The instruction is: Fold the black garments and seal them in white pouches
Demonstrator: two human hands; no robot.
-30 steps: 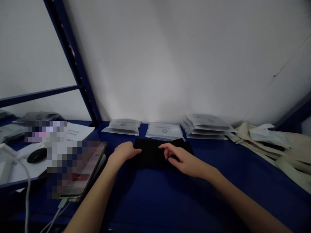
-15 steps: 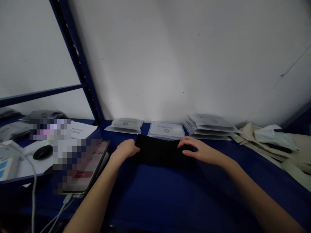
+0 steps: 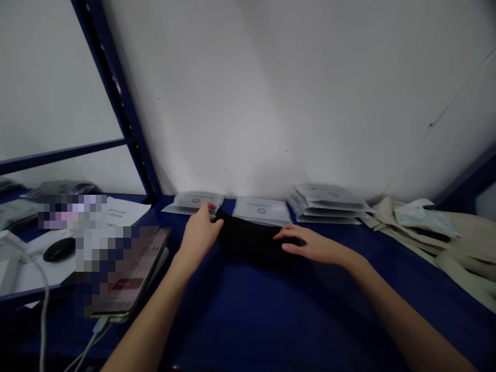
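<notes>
A dark folded piece of cloth [image 3: 251, 240] lies on the blue tabletop in front of me, black and without visible markings. At its upper left corner is my left hand [image 3: 201, 230], thumb and forefinger parted, the thumb near the cloth's edge. My right hand [image 3: 310, 243] rests at the other end with fingers spread, fingertips touching the top of the cloth and the thumb apart from them. The cloth's underside and the finer folds are lost in the dark.
Behind the cloth are a flat frosted packet [image 3: 261, 208], another packet [image 3: 189, 200] and a packet stack [image 3: 329, 201]. Beige fabric [image 3: 461, 243] lies right. A phone [image 3: 135, 279] with a cable, papers [image 3: 132, 209] and a black mouse [image 3: 60, 249] are left.
My left hand has moved up the cloth's left edge, and its fingers have parted. The cloth now slants, its right end lower. My right hand has shifted slightly left; the view has shifted a little.
</notes>
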